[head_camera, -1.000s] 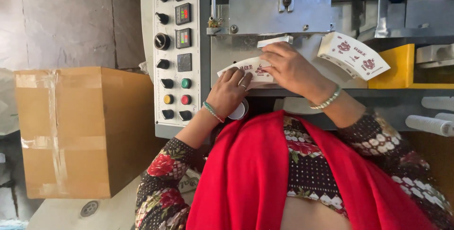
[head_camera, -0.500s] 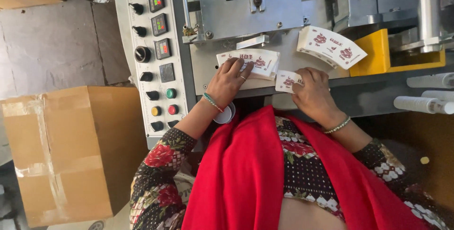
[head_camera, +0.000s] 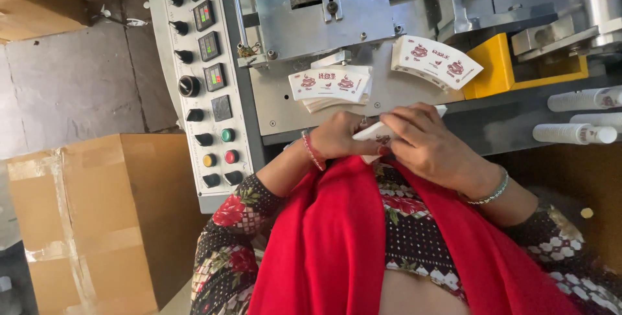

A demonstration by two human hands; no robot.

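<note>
White printed paper blank (head_camera: 374,135) (fan-shaped, red motif), held flat between both hands, just below the machine's metal shelf, mostly covered.

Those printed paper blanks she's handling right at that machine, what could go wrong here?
1. The fan-shaped blank is pinched between the left hand and right hand; it might crease.
2. The stack of blanks on the machine plate looks uneven and could slide off.
3. The loose red scarf hangs close to the machine and might snag.
</note>
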